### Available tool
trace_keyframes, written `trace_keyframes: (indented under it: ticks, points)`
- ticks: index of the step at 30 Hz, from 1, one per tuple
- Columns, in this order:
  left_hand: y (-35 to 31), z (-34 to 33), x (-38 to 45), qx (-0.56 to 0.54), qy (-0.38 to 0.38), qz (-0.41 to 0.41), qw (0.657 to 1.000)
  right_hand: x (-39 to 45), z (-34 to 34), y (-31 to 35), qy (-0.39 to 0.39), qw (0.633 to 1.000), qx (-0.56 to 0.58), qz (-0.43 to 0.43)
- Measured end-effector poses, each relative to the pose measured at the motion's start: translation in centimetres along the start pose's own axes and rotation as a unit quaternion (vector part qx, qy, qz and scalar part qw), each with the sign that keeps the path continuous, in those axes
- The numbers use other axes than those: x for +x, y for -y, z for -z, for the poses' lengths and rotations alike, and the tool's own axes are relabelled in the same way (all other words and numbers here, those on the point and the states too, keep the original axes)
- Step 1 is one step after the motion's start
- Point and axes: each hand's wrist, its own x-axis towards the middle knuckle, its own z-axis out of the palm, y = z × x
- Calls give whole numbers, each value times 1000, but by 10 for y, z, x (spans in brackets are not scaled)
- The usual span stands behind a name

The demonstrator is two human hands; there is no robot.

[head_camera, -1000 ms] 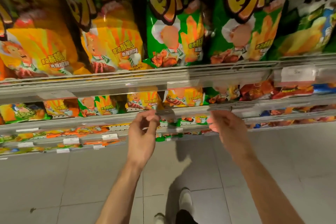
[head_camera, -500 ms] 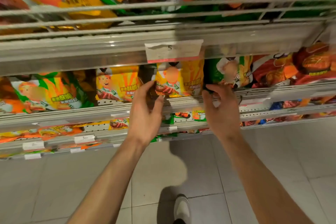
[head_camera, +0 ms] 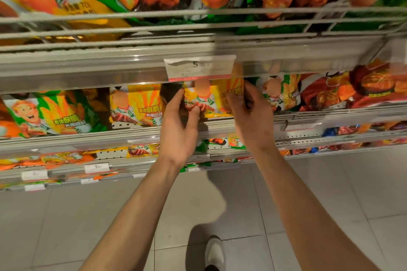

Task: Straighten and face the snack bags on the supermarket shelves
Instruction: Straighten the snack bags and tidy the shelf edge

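A yellow snack bag [head_camera: 217, 99] stands on the second shelf, just under a white price tag [head_camera: 199, 68]. My left hand [head_camera: 179, 130] grips its left edge with thumb and fingers. My right hand [head_camera: 251, 116] grips its right edge. A second yellow bag [head_camera: 137, 106] stands to its left, and a green-and-yellow bag [head_camera: 50, 114] further left. To the right are a green bag [head_camera: 279, 92] and red bags [head_camera: 352, 88].
The upper wire shelf [head_camera: 198, 26] holds large yellow and green bags and overhangs the one I hold. Lower shelves [head_camera: 110, 160] carry more small bags and price tags. Below is grey tiled floor [head_camera: 66, 226] with my shoe [head_camera: 214, 251].
Both hands have risen from the lower shelf rail to the second shelf and closed on the sides of the yellow bag. The view has moved closer to the shelves.
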Motion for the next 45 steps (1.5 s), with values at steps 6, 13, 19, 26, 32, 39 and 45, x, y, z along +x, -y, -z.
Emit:
trace_keyframes:
  ticks: [6,13,19,26,32,39,45]
  points:
    - [-8,12,-16,-63,-25,-9,998,-4,4,2,-14,995,94,19]
    - [-6,20,-36,-109,-24,13,994,-25,18,-9,31,991,130,-24]
    - [-14,25,-53,-138,38,35,989,-50,28,-18,27,982,178,-52]
    - [-22,25,-52,-146,76,57,985,-74,40,-18,20,974,200,-107]
    - [-11,38,-78,-157,102,106,977,-89,45,-14,93,963,198,-159]
    - [-16,78,-103,-148,116,182,965,-120,31,-3,129,966,186,-122]
    - [-11,121,-107,-145,124,200,961,-149,-2,19,163,955,188,-164]
